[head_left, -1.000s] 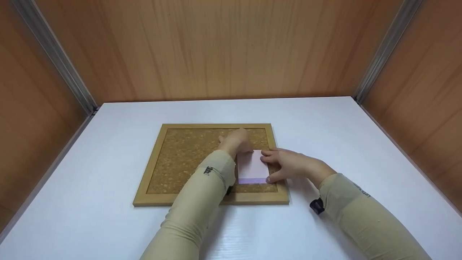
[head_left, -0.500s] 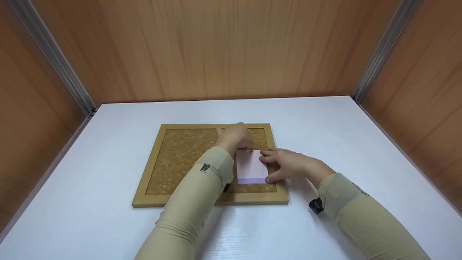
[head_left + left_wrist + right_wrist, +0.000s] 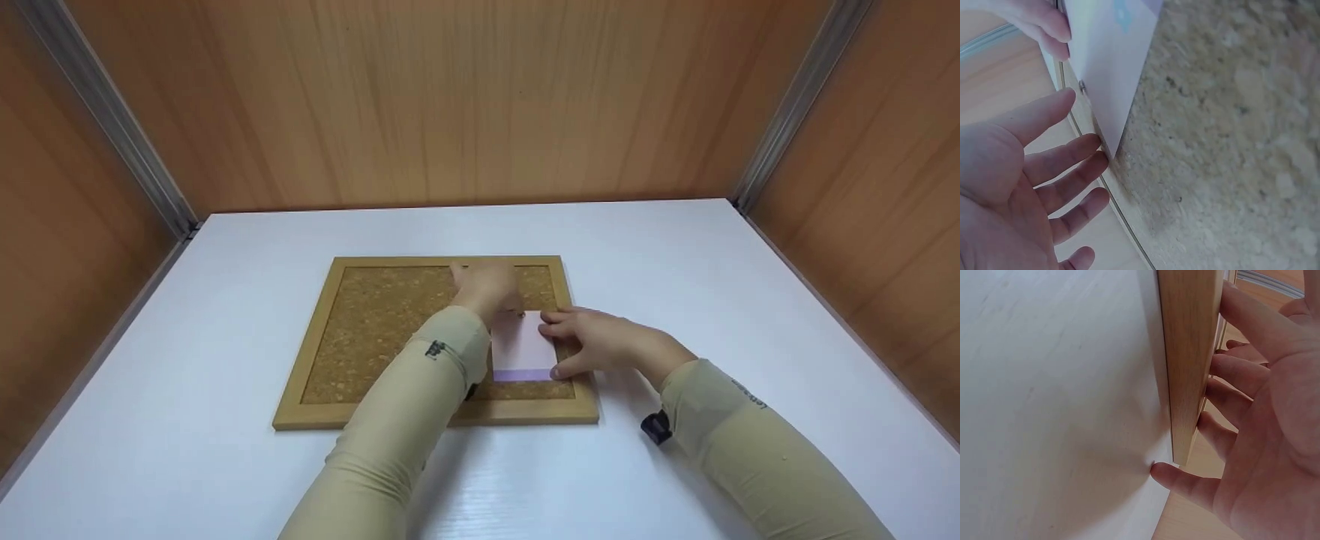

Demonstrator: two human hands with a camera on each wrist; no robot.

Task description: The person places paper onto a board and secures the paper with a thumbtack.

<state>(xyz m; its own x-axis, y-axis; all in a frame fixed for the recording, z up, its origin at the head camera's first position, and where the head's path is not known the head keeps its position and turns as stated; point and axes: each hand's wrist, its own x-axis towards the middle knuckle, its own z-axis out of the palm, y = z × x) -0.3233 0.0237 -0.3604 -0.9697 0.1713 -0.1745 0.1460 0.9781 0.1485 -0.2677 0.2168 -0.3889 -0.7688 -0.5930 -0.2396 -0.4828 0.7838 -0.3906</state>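
A pale pink sheet of paper (image 3: 523, 347) with a purple strip along its near edge lies on the right part of a wood-framed corkboard (image 3: 375, 330). At the paper's far edge sits a small metallic pin (image 3: 1082, 87); its exact form is too small to tell. My left hand (image 3: 489, 287) is over that far edge, its fingers loosely extended and its fingertips by the paper's corner, holding nothing visible. My right hand (image 3: 604, 340) rests across the board's right frame, fingers spread, with thumb and fingertips on the paper's right side. Its little finger (image 3: 1185, 484) touches the tabletop.
The corkboard lies flat on a white table (image 3: 225, 300). Wooden panels (image 3: 480, 105) stand behind and at both sides, with metal corner posts (image 3: 802, 105). A small black device (image 3: 657, 427) is strapped at the right wrist.
My left hand has shifted slightly toward the far side, with its fingers drawn back from the paper's far edge, where the small pin now shows. The right hand and paper stay put.
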